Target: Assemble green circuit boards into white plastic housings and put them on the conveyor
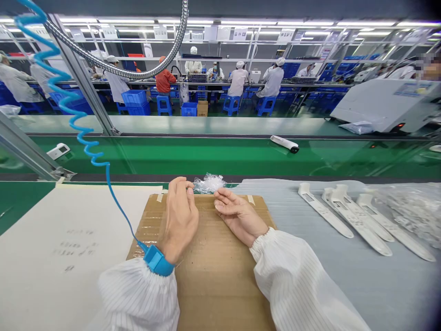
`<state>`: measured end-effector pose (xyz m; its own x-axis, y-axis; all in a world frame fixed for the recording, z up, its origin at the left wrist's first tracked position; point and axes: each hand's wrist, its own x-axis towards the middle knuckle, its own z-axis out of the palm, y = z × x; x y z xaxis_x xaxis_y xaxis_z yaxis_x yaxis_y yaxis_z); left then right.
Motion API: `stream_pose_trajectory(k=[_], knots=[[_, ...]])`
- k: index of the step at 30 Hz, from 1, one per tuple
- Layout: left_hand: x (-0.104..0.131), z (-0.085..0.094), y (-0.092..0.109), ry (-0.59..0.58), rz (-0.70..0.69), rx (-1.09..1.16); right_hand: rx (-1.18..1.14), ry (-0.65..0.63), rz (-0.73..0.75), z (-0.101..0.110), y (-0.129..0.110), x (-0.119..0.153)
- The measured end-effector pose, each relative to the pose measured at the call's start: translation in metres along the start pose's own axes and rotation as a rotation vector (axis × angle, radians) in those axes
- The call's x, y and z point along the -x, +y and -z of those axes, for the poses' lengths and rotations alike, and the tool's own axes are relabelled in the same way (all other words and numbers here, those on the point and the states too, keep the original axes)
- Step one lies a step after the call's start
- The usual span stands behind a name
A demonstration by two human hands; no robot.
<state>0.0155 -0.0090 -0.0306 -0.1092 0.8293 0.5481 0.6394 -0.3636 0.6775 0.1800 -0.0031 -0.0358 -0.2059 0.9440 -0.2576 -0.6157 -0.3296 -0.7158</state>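
My left hand [181,218] is above the left half of a brown cardboard sheet [220,280], its fingers loosely bent and the thumb apart from them. A blue wrist strap [158,261] circles that wrist, with a coiled blue cord [72,96] running up from it. On the right side of the cardboard, my right hand [239,215] is half curled, palm turned inward, with nothing visible in it. Just beyond the fingertips of both hands lies a crumpled piece of clear plastic film [211,183]. Whether any fingertip touches the film is hard to tell.
White elongated plastic housings [325,211] lie on grey foam sheeting [292,294] at right, beside a clear bag of small white parts [413,211]. A white handheld device [284,144] rests on the green conveyor belt [193,154]. A metal post [82,73] rises at left.
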Motion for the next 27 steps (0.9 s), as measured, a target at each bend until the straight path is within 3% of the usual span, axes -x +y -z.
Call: stream_pose_trajectory(k=[17,27], knots=[[-0.0006,0.0013,0.0015,-0.034,0.046,-0.014,0.031,-0.023,0.038,0.0089,0.0072,-0.0063],[-0.0031,0.0002,0.0053,0.054,0.093,-0.138,0.033,-0.041,0.042,0.01,0.0069,-0.0056]])
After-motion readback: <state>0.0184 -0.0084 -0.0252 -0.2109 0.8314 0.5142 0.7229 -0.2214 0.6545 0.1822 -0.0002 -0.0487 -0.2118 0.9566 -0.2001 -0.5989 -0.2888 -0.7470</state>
